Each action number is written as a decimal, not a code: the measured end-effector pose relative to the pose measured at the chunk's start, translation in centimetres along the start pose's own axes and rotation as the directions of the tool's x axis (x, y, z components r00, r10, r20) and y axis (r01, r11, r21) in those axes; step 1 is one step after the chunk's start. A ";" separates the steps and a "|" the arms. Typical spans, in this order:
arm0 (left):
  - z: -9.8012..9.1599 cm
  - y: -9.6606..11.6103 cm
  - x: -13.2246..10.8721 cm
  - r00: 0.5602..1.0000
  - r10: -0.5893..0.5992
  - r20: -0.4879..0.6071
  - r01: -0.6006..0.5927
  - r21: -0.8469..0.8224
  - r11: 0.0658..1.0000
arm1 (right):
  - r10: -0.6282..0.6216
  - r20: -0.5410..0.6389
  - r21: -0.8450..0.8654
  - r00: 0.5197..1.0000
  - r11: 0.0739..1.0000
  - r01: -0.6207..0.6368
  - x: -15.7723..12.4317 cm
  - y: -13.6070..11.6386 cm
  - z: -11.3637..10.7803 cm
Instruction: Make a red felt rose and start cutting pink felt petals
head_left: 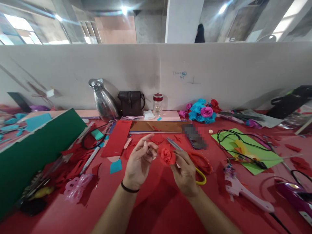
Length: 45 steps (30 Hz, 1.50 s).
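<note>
My right hand grips a red paper rose from its right side, fingers closed around its base. Layered petals form a round bloom that faces up and left. To the left of the rose is my left hand, raised off the table with the fingers apart and partly bent; I see nothing in it. A dark band circles the left wrist. Partly behind my right hand lie scissors with red and yellow handles, their blades pointing up and left. Red paper scraps lie beyond both hands.
A pink glue gun lies at right, beside green paper with a black cable. A phone and paper flowers lie beyond. A green board stands at left; a metal jug and jar stand behind.
</note>
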<state>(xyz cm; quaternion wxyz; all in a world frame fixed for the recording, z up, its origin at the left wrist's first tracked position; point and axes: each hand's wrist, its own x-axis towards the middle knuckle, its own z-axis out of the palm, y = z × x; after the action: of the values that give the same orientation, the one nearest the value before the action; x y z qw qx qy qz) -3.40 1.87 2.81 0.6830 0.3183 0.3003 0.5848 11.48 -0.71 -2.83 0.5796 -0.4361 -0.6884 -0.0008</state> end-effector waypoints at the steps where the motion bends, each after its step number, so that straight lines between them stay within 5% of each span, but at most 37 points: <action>1: -0.1 -0.2 0.1 1.000 0.024 -0.002 -0.024 0.064 0.998 | -0.019 -0.014 -0.006 1.000 1.000 0.019 0.0 -0.1 -0.1; 5: 0.2 -0.9 -0.2 0.990 0.051 0.131 -0.099 0.392 0.915 | -0.050 -0.035 -0.043 0.998 0.998 0.049 0.4 -0.4 -0.3; 8: 0.6 -1.3 -0.5 0.980 0.069 0.187 -0.150 0.462 0.874 | -0.058 -0.031 -0.088 0.998 0.995 0.055 0.5 -0.4 -0.2; 12: 0.6 -2.1 -0.3 0.989 0.075 0.126 -0.118 0.385 0.915 | -0.032 0.017 -0.133 0.999 0.991 0.034 0.4 -0.1 0.2; 17: 0.0 -3.6 0.4 0.990 -0.124 -0.060 0.130 0.094 0.987 | 0.195 0.080 -0.024 0.977 0.981 -0.194 0.4 -0.4 0.5; 20: -0.2 -3.9 0.6 0.975 -0.199 -0.094 0.201 0.006 0.980 | 0.435 0.089 0.174 0.896 0.879 -0.444 0.9 -1.0 0.5; 23: -0.1 -3.9 0.5 0.978 -0.196 -0.068 0.197 0.007 0.980 | 0.670 0.127 0.384 0.732 0.647 -0.659 1.6 -1.1 0.3; 29: 0.2 -3.7 0.2 0.968 -0.252 0.014 0.250 0.090 0.964 | 0.801 0.315 0.597 0.509 0.250 -0.763 2.1 -0.2 0.4; 40: 0.3 -3.9 0.1 0.985 -0.169 0.024 0.152 0.327 0.933 | 0.787 0.356 0.665 0.504 0.166 -0.729 2.4 -0.4 0.4; 45: 0.2 -4.0 0.2 0.992 -0.122 0.019 0.103 0.420 0.902 | 0.800 0.415 0.729 0.433 -0.008 -0.684 2.6 0.0 0.2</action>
<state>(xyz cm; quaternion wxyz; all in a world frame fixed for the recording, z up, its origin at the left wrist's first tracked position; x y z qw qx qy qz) -0.77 1.56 -0.18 0.6383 0.4523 0.4207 0.4594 11.39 0.94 -0.83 0.6558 -0.3955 -0.2170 0.6053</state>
